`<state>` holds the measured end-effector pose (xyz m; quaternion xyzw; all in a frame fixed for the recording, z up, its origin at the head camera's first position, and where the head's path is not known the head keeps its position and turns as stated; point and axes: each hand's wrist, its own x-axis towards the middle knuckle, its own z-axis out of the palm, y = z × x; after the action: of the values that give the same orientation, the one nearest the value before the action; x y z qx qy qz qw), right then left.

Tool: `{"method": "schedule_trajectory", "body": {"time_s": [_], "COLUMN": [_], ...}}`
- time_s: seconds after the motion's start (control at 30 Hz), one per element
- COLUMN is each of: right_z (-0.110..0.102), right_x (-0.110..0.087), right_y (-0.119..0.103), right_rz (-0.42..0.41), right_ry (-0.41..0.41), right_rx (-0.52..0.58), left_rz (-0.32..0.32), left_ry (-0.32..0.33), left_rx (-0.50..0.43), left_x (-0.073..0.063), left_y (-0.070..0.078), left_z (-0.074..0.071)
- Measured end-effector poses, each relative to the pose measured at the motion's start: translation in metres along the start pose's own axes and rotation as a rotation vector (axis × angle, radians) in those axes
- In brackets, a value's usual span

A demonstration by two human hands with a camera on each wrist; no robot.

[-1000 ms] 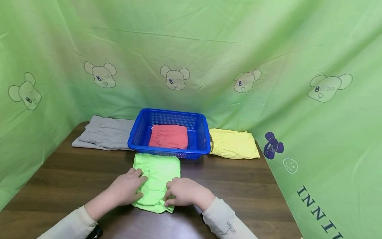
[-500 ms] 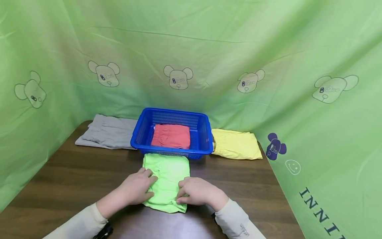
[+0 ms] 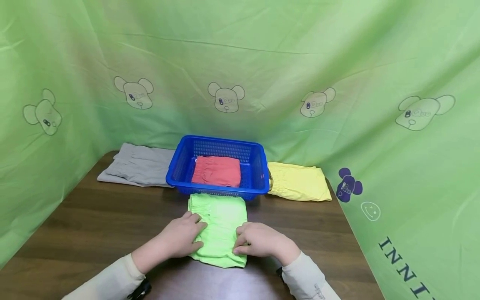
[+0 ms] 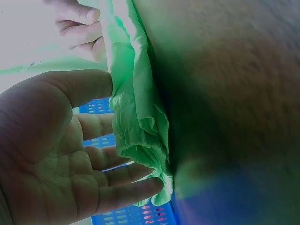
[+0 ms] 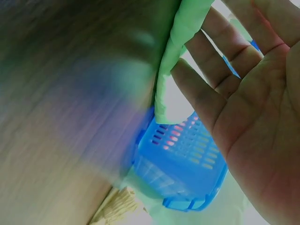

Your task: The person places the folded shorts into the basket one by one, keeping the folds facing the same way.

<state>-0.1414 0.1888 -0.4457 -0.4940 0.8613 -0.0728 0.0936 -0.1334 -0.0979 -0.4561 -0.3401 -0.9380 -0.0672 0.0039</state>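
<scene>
A folded pair of lime-green pants point(image 3: 221, 208) with an elastic waistband lies on the table in front of the blue basket point(image 3: 217, 191). My left hand point(image 3: 183, 235) rests on its left side, fingers fairly straight with their tips on the cloth. On the opposite edge, the fingers of my right hand point(image 3: 260, 241) touch the fabric. The left wrist view shows the left palm point(image 4: 51, 154) with spread fingers meeting the puckered waistband. Seen from the right wrist, the straight fingers point(image 5: 201, 89) lie against the folded edge; that thumb is hidden there.
Folded red pants point(image 3: 217, 171) lie inside the basket. Grey folded pants point(image 3: 142, 164) sit to its left, yellow ones point(image 3: 300, 181) to its right. A green curtain point(image 3: 262, 50) surrounds the back and sides of the wooden table point(image 3: 93, 225).
Both hands and the green pants have shifted right along the basket's front. The pants' lower right corner, bunched earlier under the right hand, now lies flatter. The head view has turned slightly left.
</scene>
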Motion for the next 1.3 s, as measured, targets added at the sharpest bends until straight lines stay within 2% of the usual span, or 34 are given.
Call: {"method": "schedule_trajectory", "body": {"time_s": [0.13,0.37,0.5,0.73,1.0,1.17,1.3], "right_z": [0.001,0.006,0.006,0.007,0.009,0.011,0.012], "right_x": [-0.005,-0.012,-0.014,-0.012,-0.011,-0.012,-0.012], "right_y": [0.004,0.011,0.012,0.008,0.001,-0.001,-0.001], "right_rz": [-0.007,-0.041,-0.043,0.0,0.085,0.098,0.136], "right_ry": [0.017,0.03,0.035,0.059,0.1,0.131,0.187], "right_rx": [0.003,-0.014,0.0,-0.011,0.024,0.031,0.044], "left_rz": [-0.006,-0.072,-0.09,-0.09,-0.135,-0.198,-0.312], "left_ry": [-0.013,-0.038,-0.042,-0.012,0.021,0.095,0.143], "left_rx": [-0.017,-0.07,-0.097,-0.12,-0.253,-0.358,-0.395], "left_x": [0.003,0.001,0.0,-0.001,0.0,0.005,0.01], "left_y": [0.003,0.0,-0.002,-0.004,-0.006,-0.014,-0.021], "left_z": [-0.001,0.002,0.0,-0.003,-0.003,0.003,0.004]}}
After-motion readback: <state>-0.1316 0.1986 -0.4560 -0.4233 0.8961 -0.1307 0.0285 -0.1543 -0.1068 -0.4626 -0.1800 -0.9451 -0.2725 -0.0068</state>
